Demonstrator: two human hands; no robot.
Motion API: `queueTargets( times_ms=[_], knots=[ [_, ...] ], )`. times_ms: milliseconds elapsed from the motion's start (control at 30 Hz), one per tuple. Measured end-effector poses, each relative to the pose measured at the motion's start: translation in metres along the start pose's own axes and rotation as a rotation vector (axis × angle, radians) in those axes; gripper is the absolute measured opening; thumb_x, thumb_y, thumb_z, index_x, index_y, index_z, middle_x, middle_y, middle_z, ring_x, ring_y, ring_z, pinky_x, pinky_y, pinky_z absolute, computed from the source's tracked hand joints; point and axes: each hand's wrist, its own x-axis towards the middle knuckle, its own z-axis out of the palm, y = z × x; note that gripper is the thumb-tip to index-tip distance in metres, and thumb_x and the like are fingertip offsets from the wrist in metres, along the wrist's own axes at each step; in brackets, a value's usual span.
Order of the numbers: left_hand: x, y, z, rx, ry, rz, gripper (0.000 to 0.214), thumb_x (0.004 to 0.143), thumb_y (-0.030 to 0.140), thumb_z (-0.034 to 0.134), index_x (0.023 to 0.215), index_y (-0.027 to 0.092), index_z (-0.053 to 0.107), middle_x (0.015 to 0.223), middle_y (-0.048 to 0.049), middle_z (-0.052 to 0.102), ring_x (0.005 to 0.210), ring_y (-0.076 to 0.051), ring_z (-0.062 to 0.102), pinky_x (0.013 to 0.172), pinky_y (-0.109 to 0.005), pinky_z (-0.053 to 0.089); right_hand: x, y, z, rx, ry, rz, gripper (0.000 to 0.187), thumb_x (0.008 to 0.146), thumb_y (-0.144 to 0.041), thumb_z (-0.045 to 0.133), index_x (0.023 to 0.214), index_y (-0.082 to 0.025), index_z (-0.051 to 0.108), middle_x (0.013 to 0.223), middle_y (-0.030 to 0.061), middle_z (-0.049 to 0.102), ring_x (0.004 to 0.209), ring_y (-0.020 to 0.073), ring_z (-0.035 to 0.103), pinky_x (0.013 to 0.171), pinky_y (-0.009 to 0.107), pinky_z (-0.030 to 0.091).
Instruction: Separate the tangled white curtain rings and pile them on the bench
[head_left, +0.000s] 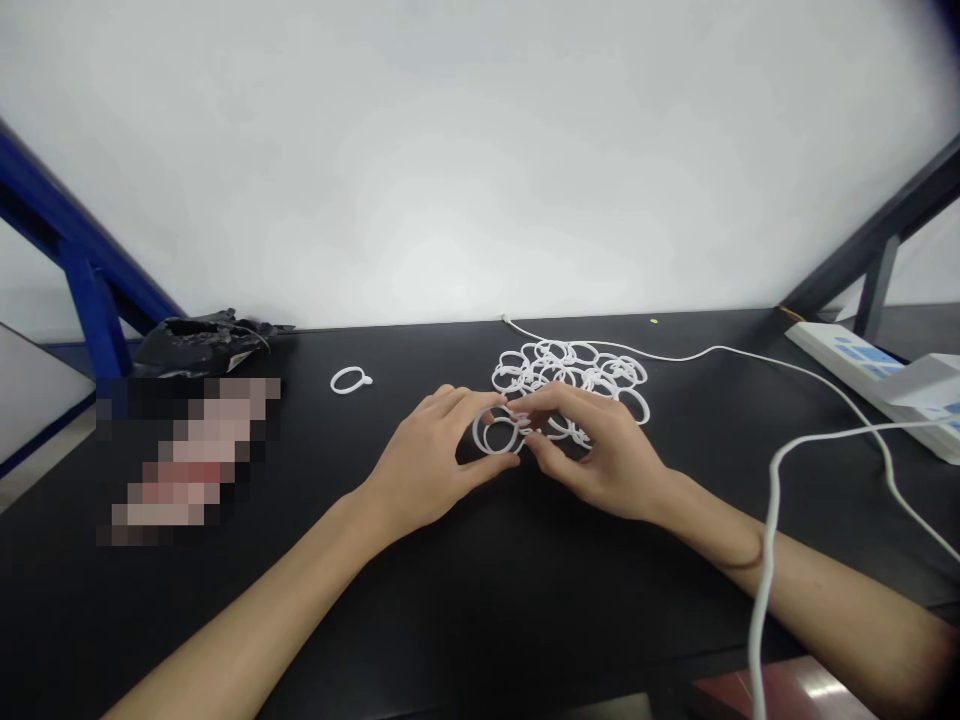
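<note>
A white ring (pixel 476 434) is held between the thumb and fingers of my left hand (pixel 420 460), just above the black table. Another circle shows within or behind it; whether that is a second ring or its far edge, I cannot tell. My right hand (pixel 607 455) curls in from the other side, thumb and forefinger close together at the ring's right edge, where small white parts show. Behind my right fingers lies a loose pile of similar white rings (pixel 553 376), partly hidden by that hand. One separate ring with a small knob (pixel 367 380) lies to the left.
A white cable (pixel 679 359) runs across the back, and a thicker white cord (pixel 772 500) hangs over the right side near my forearm. At right sits a white and blue power strip (pixel 862 360). A crumpled black plastic bag (pixel 195 345) lies back left, above a blurred patch.
</note>
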Motion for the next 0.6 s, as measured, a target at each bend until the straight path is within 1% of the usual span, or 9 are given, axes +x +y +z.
queueTargets(
  times_ms=[167, 267, 400, 500, 600],
  knots=[
    [0.0003, -0.0002, 0.001, 0.027, 0.012, 0.066, 0.045, 0.083, 0.045, 0.07, 0.118, 0.021, 0.057, 0.101, -0.0028, 0.065, 0.096, -0.021, 0.057, 0.088, -0.038, 0.047, 0.0005, 0.0007, 0.004, -0.009, 0.009, -0.034, 0.014, 0.09, -0.011, 0.056, 0.1, -0.018, 0.062, 0.09, 0.0033, 0.067, 0.079, 0.0116, 0.063, 0.072, 0.024, 0.051],
    [0.0006, 0.0003, 0.0007, 0.019, 0.012, 0.09, 0.046, 0.085, 0.046, 0.068, 0.12, 0.019, 0.056, 0.107, -0.0039, 0.065, 0.099, -0.022, 0.056, 0.09, -0.039, 0.046, 0.0, 0.0008, 0.0037, -0.012, 0.004, -0.046, 0.01, 0.09, -0.011, 0.056, 0.097, -0.018, 0.061, 0.088, 0.0035, 0.066, 0.077, 0.012, 0.062, 0.07, 0.025, 0.051],
    [-0.0007, 0.0011, -0.0001, 0.04, 0.019, 0.125, 0.04, 0.089, 0.041, 0.065, 0.121, 0.019, 0.056, 0.109, -0.0044, 0.066, 0.099, -0.021, 0.056, 0.093, -0.04, 0.045, -0.0017, 0.0002, 0.0031, -0.045, -0.022, -0.078, 0.008, 0.092, -0.013, 0.056, 0.095, -0.017, 0.061, 0.085, 0.0033, 0.063, 0.072, 0.0117, 0.06, 0.064, 0.024, 0.049],
    [-0.0016, 0.0015, -0.0006, 0.053, 0.03, 0.127, 0.037, 0.089, 0.04, 0.064, 0.119, 0.019, 0.057, 0.107, -0.0037, 0.066, 0.098, -0.021, 0.056, 0.092, -0.039, 0.045, -0.003, 0.0003, 0.0039, -0.074, -0.039, -0.083, 0.01, 0.094, -0.014, 0.053, 0.099, -0.019, 0.061, 0.086, 0.0033, 0.064, 0.07, 0.0112, 0.06, 0.06, 0.023, 0.049],
    [-0.0001, -0.0005, -0.0023, 0.095, 0.054, 0.096, 0.036, 0.089, 0.039, 0.064, 0.118, 0.02, 0.056, 0.105, -0.003, 0.067, 0.096, -0.02, 0.058, 0.088, -0.036, 0.047, -0.0032, 0.0014, 0.0045, -0.11, -0.031, -0.049, 0.02, 0.096, -0.018, 0.053, 0.115, -0.022, 0.059, 0.097, 0.0042, 0.068, 0.083, 0.0137, 0.065, 0.072, 0.026, 0.053]
  ],
)
